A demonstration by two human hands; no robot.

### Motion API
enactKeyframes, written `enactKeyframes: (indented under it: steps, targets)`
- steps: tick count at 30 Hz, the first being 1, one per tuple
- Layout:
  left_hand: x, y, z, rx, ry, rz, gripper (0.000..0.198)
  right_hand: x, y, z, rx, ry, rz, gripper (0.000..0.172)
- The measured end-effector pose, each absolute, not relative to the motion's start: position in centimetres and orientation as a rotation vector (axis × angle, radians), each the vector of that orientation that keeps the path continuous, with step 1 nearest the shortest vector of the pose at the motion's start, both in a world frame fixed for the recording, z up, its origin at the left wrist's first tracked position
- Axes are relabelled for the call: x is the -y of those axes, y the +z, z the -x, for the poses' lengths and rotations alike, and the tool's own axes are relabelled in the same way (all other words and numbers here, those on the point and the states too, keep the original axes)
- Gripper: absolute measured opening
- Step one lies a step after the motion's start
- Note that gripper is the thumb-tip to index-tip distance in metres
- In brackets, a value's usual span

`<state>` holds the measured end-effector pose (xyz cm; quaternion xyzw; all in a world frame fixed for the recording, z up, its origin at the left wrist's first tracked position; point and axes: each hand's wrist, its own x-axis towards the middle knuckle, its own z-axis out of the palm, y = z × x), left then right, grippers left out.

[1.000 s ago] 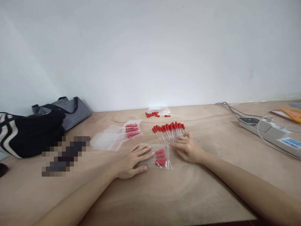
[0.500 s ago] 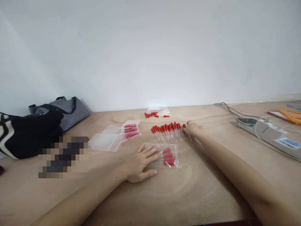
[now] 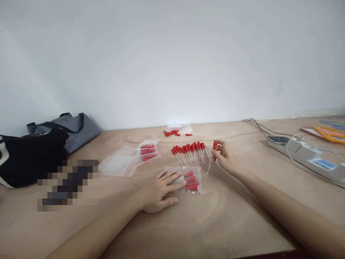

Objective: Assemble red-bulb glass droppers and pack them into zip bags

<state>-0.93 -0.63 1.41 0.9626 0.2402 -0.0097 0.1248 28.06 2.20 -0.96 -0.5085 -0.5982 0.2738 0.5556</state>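
Observation:
My left hand (image 3: 161, 190) lies flat, fingers spread, on the left part of a clear zip bag (image 3: 201, 180). Inside that bag are several glass droppers with red rubber bulbs (image 3: 191, 178), their tubes partly under my fingers. Between thumb and fingers, my right hand (image 3: 223, 156) pinches one dropper (image 3: 215, 145) by its red bulb. The tube of this dropper points down and to the left, above the table. Just left of it lies a row of similar droppers (image 3: 188, 149), bulbs toward the wall and tips toward me.
Left of the row are filled bags of droppers (image 3: 148, 153) and flat zip bags (image 3: 117, 165). Loose red bulbs (image 3: 171, 133) lie near the wall. A power strip (image 3: 309, 158) with cables is on the right. A striped bag (image 3: 78, 131) and black bag (image 3: 32, 156) stand left.
My right hand has lifted a dropper from the right end of the row and turned it, tip toward the zip bag. My left hand stays flat on the bag.

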Motion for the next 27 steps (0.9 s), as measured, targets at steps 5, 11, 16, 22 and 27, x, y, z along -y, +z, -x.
enactKeyframes:
  steps: [5,11,16,22,27]
  targets:
    - [0.8,1.5,0.9,-0.716,-0.025,-2.806,0.053,-0.6,-2.9,-25.8,1.247,0.775,1.083,0.035]
    - [0.8,1.5,1.0,-0.727,-0.018,-2.802,0.053,0.1,-3.0,-24.7,1.174,0.864,1.086,0.037]
    - [0.7,1.4,1.1,-0.707,0.013,-2.794,0.053,0.7,-2.9,-24.3,1.164,0.895,1.087,0.04]
    - [0.7,1.4,1.0,-0.707,0.02,-2.792,0.053,0.6,-3.7,-24.8,1.452,0.911,1.147,0.033]
    - [0.7,1.5,0.9,-0.708,-0.006,-2.796,0.051,1.1,-2.9,-25.0,1.798,0.877,1.132,0.022]
